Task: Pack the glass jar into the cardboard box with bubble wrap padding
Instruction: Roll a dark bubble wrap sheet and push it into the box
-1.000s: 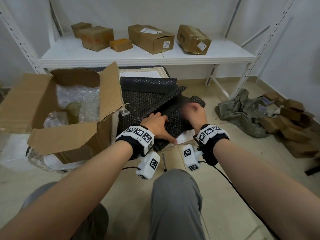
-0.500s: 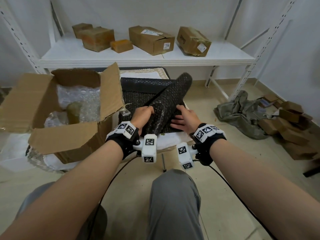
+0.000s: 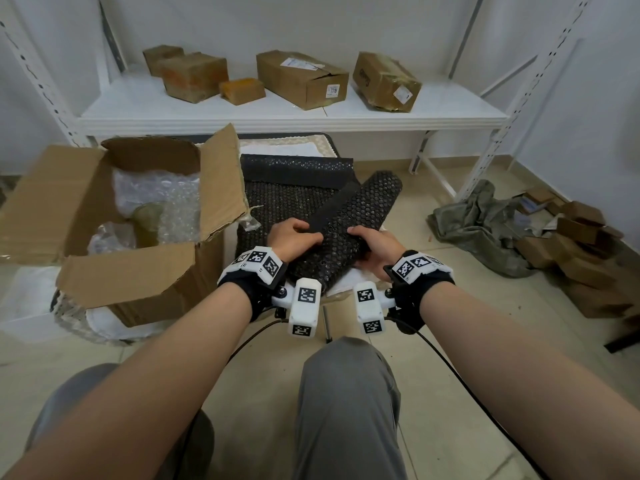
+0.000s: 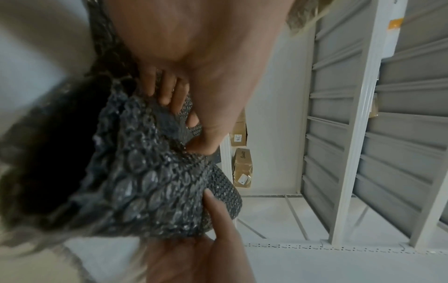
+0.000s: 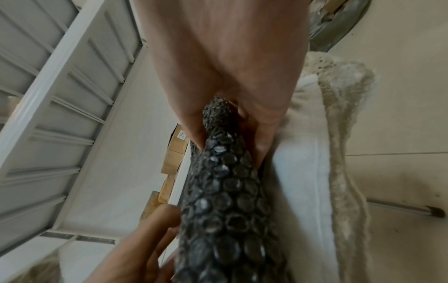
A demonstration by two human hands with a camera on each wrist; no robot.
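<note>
A sheet of black bubble wrap is folded into a thick roll, tilted up to the far right over more black wrap lying flat. My left hand grips its left edge, fingers curled round the wrap. My right hand grips its right side, thumb on top. The open cardboard box stands at the left, lined with clear bubble wrap. The glass jar sits inside, partly hidden by the padding.
A white shelf behind holds several small cardboard boxes. A grey cloth and flattened cardboard pieces lie on the floor at the right. A white cushion lies under the black wrap. A metal rod lies near my knee.
The black wrap, pressed flat a second ago, has been lifted and folded into a roll. Both hands now grip its near end and the roll has tipped further right.
</note>
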